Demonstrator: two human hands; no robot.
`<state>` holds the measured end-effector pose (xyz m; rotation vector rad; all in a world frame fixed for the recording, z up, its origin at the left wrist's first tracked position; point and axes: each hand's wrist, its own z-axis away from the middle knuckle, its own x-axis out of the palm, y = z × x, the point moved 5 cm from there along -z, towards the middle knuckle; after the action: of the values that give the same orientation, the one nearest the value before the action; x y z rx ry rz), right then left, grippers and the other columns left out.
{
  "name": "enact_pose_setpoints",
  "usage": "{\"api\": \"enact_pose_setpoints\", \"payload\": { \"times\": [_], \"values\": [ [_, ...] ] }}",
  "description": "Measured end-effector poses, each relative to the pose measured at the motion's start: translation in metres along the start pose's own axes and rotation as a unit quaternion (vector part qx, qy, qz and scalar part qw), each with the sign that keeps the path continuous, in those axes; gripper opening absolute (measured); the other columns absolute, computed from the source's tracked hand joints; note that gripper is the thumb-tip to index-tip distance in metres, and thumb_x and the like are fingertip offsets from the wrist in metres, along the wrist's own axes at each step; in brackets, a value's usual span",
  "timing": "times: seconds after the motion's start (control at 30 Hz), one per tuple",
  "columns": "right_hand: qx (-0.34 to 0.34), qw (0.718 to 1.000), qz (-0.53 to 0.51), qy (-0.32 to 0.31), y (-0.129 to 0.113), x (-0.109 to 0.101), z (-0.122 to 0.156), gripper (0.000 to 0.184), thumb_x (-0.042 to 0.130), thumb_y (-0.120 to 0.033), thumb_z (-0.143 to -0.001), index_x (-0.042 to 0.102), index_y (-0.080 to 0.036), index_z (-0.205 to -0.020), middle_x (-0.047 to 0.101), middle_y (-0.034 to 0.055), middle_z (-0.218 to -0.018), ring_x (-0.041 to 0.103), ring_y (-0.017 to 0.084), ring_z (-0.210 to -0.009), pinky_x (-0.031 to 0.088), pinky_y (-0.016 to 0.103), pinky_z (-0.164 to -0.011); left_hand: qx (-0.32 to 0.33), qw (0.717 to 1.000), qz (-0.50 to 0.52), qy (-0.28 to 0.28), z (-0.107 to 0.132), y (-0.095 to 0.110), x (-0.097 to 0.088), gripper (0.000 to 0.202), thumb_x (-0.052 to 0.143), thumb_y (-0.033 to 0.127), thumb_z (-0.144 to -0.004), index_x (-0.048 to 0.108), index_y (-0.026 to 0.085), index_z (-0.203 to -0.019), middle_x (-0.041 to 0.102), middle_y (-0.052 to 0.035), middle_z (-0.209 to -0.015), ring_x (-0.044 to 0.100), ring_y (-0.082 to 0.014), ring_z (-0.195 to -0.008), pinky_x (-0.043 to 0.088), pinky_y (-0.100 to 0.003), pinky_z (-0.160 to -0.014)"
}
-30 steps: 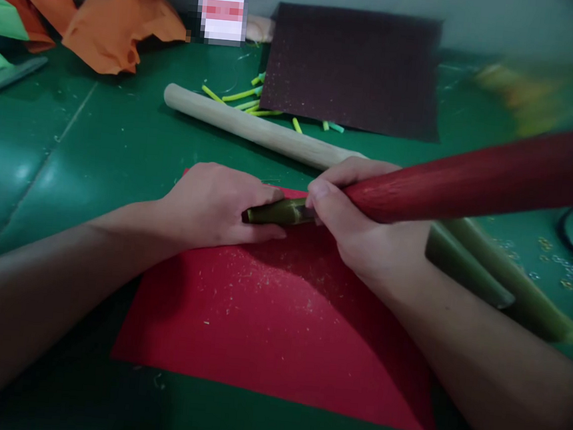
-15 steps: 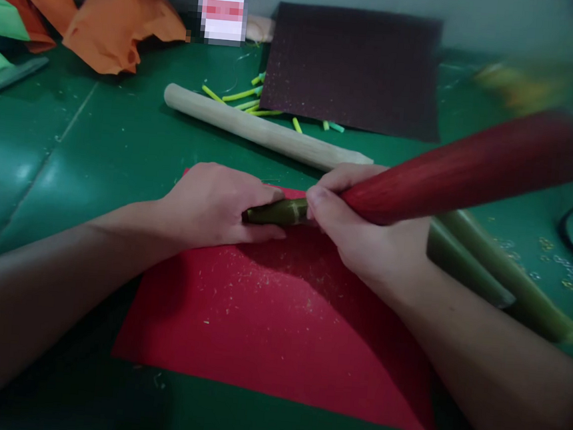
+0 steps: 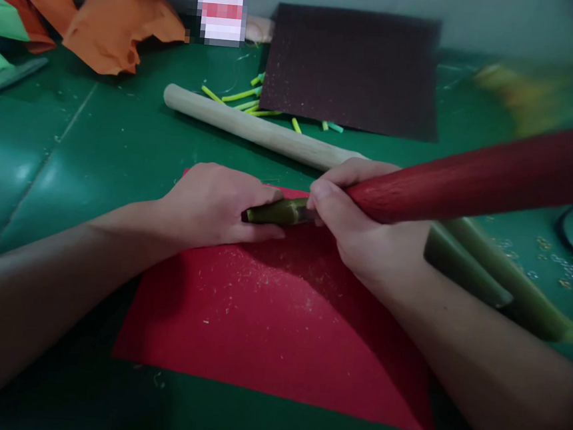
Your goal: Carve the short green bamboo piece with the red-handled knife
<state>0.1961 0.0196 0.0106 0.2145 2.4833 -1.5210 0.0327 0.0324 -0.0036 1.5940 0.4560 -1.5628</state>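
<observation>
My left hand (image 3: 217,202) rests on the red sheet (image 3: 265,347), its fingers wrapped around a short green bamboo piece (image 3: 277,211). One cut end of the bamboo pokes out between thumb and fingers. My right hand (image 3: 365,232) grips a carving knife by its thick red handle (image 3: 484,182), close to the working end. The handle slants up to the right across my hand. A sliver of the blade shows at the bamboo's right end; the rest is hidden by my fingers. Pale shavings (image 3: 303,303) lie scattered over the red sheet.
A pale wooden stick (image 3: 258,129) lies beyond my hands, near yellow-green bits (image 3: 241,94) and a dark sheet (image 3: 349,73). Green bamboo tubes (image 3: 467,264) lie right, beside small rings (image 3: 558,262). Orange paper (image 3: 117,23) and green paper (image 3: 3,16) are at the back left.
The red handle has swung lower at its far end, and my right hand has shifted slightly. My left hand and the bamboo stay about where they were.
</observation>
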Motion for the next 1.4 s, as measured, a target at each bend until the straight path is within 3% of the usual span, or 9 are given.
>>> {"api": "enact_pose_setpoints", "payload": {
  "times": [0.23, 0.7, 1.2, 1.4],
  "values": [
    [-0.002, 1.0, 0.016, -0.018, -0.0005, 0.0017, -0.0004, 0.027, 0.067, -0.017, -0.084, 0.059, -0.025, -0.06, 0.059, -0.0025, -0.06, 0.055, 0.014, -0.058, 0.05, 0.031, -0.061, -0.006, 1.0, -0.008, -0.006, 0.0005, -0.0006, 0.0004, 0.036, 0.056, 0.055, -0.094, 0.074, 0.028, -0.109, 0.077, -0.0011, -0.095, 0.069, -0.0204, -0.087, 0.034, -0.028, -0.063],
    [0.005, 1.0, 0.011, 0.009, -0.0003, -0.0003, 0.0008, 0.023, 0.069, -0.021, -0.084, 0.063, -0.025, -0.062, 0.061, -0.0023, -0.062, 0.06, 0.014, -0.063, 0.052, 0.034, -0.069, 0.013, 1.0, -0.002, 0.01, 0.0003, 0.0004, -0.001, 0.038, 0.054, 0.056, -0.095, 0.074, 0.028, -0.111, 0.075, -0.0007, -0.089, 0.067, -0.0186, -0.081, 0.033, -0.028, -0.062],
    [-0.005, 1.0, 0.008, -0.009, -0.0013, 0.0007, 0.001, 0.026, 0.068, -0.016, -0.084, 0.06, -0.025, -0.061, 0.059, -0.0039, -0.061, 0.057, 0.014, -0.061, 0.05, 0.031, -0.063, 0.014, 1.0, -0.012, 0.013, 0.0006, 0.0015, -0.0016, 0.036, 0.054, 0.055, -0.096, 0.074, 0.026, -0.101, 0.072, -0.0012, -0.082, 0.063, -0.0173, -0.075, 0.03, -0.028, -0.059],
    [0.001, 1.0, -0.011, 0.005, 0.0009, 0.0011, 0.0021, 0.025, 0.068, -0.017, -0.085, 0.061, -0.025, -0.062, 0.062, -0.0032, -0.063, 0.061, 0.015, -0.062, 0.054, 0.032, -0.065, 0.016, 1.0, -0.025, 0.01, 0.0001, 0.0006, -0.0008, 0.039, 0.052, 0.057, -0.096, 0.074, 0.026, -0.107, 0.069, -0.0019, -0.081, 0.063, -0.0185, -0.076, 0.028, -0.029, -0.058]
  ]
}}
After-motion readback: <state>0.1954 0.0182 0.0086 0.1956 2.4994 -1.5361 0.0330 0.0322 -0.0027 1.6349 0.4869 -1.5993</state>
